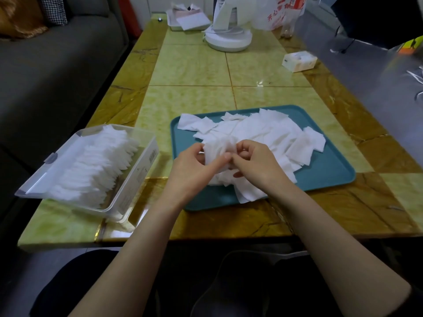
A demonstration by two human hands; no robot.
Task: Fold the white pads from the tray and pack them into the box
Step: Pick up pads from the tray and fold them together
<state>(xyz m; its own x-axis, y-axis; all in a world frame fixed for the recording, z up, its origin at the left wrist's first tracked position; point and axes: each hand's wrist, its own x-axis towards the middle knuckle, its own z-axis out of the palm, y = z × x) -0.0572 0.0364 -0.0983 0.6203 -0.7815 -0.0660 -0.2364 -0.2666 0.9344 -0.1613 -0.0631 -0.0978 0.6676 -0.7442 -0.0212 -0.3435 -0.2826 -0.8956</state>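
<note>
A teal tray (325, 170) lies in the middle of the table with a heap of loose white pads (270, 136) spread over it. Above the tray's near left part, my left hand (194, 168) and my right hand (254, 163) meet and pinch a single white pad (217, 147) between fingertips and thumbs; the pad is bent upward between them. To the left stands a clear plastic box (135, 179), lid open, filled with a row of folded white pads (96, 165).
A grey sofa (57, 72) runs along the table's left side. At the far end stand a white fan base (229, 40), a small white tray with paper (187, 21), a plastic bag (277, 14) and a small white box (299, 61).
</note>
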